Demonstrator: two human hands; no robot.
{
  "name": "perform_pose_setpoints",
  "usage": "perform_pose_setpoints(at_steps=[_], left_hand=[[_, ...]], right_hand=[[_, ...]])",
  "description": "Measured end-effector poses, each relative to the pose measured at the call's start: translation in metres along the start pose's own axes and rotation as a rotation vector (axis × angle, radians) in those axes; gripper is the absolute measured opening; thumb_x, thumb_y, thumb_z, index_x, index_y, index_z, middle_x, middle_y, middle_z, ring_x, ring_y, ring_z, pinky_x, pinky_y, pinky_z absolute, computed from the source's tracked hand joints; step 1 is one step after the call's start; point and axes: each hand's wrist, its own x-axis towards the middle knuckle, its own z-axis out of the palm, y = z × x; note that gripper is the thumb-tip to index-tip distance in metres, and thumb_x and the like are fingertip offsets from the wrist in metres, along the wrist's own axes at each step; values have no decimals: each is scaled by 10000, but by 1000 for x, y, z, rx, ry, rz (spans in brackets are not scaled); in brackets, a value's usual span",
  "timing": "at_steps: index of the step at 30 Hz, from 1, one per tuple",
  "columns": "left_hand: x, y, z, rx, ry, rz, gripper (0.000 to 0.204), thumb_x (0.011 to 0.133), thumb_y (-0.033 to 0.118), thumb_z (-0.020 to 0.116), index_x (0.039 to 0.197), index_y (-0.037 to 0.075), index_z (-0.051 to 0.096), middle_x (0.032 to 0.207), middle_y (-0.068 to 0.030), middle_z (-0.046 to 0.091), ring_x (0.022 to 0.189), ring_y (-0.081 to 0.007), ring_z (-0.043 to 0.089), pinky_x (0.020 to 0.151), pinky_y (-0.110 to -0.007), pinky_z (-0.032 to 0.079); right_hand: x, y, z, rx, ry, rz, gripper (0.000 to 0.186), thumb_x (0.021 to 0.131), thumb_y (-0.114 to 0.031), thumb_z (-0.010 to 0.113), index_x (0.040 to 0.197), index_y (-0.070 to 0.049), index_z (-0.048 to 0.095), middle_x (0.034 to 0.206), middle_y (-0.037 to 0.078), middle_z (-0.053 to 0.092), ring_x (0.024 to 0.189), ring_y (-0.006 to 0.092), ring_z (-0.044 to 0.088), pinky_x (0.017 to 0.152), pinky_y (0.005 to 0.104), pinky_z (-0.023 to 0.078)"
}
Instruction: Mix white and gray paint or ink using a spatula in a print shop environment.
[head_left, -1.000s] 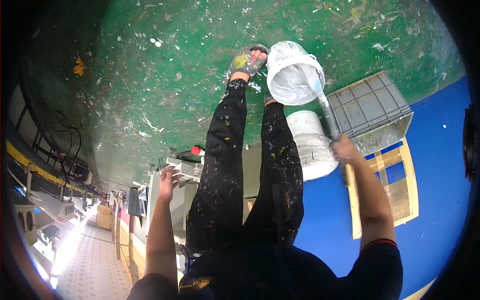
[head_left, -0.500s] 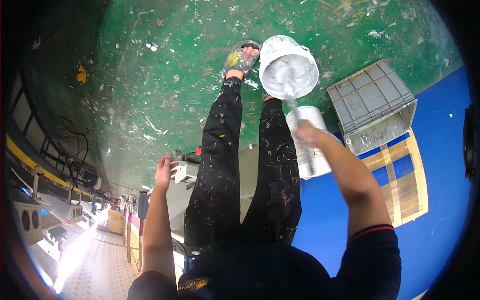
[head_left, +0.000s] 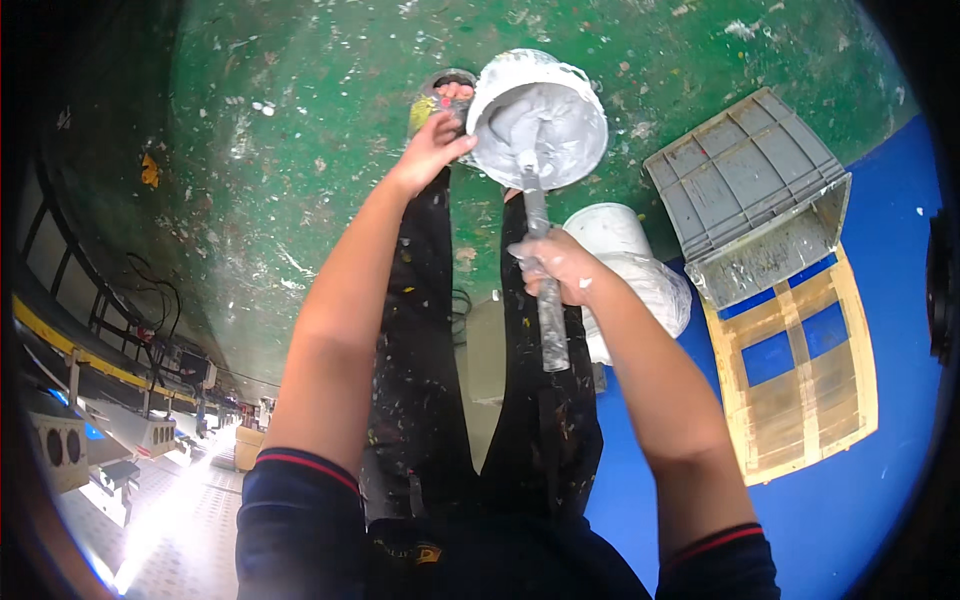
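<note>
A white bucket (head_left: pixel 488 98) stands on the floor by my feet, its mouth facing me, with thick pale grey paste (head_left: pixel 555 120) inside. My right hand (head_left: pixel 556 266) is wrapped round a paste-smeared stick (head_left: pixel 537 212), whose far end is sunk in the paste; what that end looks like is hidden. White smears cover the fingers of this hand. At the bucket's left side is my left hand (head_left: pixel 436 155), its fingers apart and its thumb by the rim. Whether the thumb touches the rim I cannot tell.
Behind my right forearm stand another white bucket (head_left: pixel 607 228) and a plastic-wrapped white container (head_left: pixel 655 290). Farther right lie a grey crate (head_left: pixel 745 180) on its side and a wooden frame (head_left: pixel 800 375) on the blue floor. The green floor (head_left: pixel 330 130) is paint-spotted.
My left hand has come up from beside my left knee to the bucket's left rim. The right hand has moved left with the stick, and the bucket sits farther left in view.
</note>
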Motion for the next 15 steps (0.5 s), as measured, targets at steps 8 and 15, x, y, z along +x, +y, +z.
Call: perform_pose_setpoints(at_steps=[8, 15], left_hand=[[6, 92, 162, 399, 221, 159, 395, 757, 185, 803, 1064, 9, 628, 946, -87, 697, 894, -160, 642, 824, -307, 505], [-172, 314, 176, 360, 516, 265, 311, 719, 121, 745, 976, -22, 641, 831, -91, 686, 742, -164, 621, 725, -340, 525]], right_hand=[[-99, -32, -155, -697, 447, -213, 380, 953, -287, 700, 1218, -23, 633, 829, 135, 662, 668, 228, 638, 587, 386, 519], [-447, -108, -87, -1950, 684, -555, 434, 1014, -317, 575, 1418, -157, 569, 1016, 185, 717, 850, 356, 748, 705, 499, 604]])
